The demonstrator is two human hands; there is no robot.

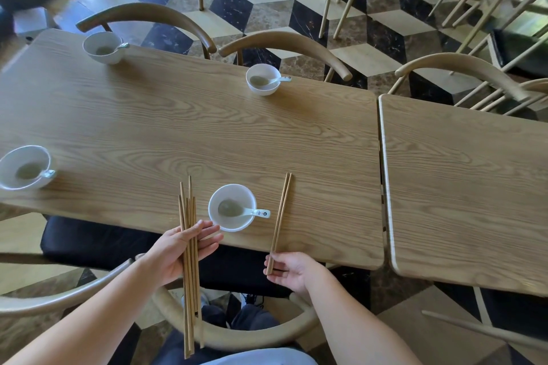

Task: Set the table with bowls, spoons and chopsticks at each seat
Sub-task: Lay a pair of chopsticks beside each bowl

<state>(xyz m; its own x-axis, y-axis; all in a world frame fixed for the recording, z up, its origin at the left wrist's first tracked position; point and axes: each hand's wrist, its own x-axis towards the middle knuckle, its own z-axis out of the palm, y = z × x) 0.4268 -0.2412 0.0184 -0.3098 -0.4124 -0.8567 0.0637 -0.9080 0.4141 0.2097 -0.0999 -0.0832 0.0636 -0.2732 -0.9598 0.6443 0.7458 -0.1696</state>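
- Our left hand (181, 249) holds the spare chopstick bundle (187, 210) across its palm. The fingers are partly closed round the middle and the tips fan out over the table edge. We want that grip snug, so no stick slides out while the other hand works.
- To the left, the left-edge bowl (29, 154) and the far-left bowl (98, 38) each hold a spoon but have no chopsticks beside them. We judge those seats come after this one.
- Just right of the bundle sits the near bowl (228, 195). Its ceramic spoon (256, 212) has the handle pointing right.
- Just right of that handle, but apart from it, the chopstick pair (281, 210) lies on the wooden table (178, 127). Its near ends overhang the front edge.
- Our right hand (292, 270) pinches those near ends, fingers drawn in narrow. We should nudge the pair forward until it rests wholly on the wood. Then we square the two sticks side by side with even ends, clear of the spoon handle, and let go gently.
- Further back, the far-middle bowl (264, 71) also lacks chopsticks.
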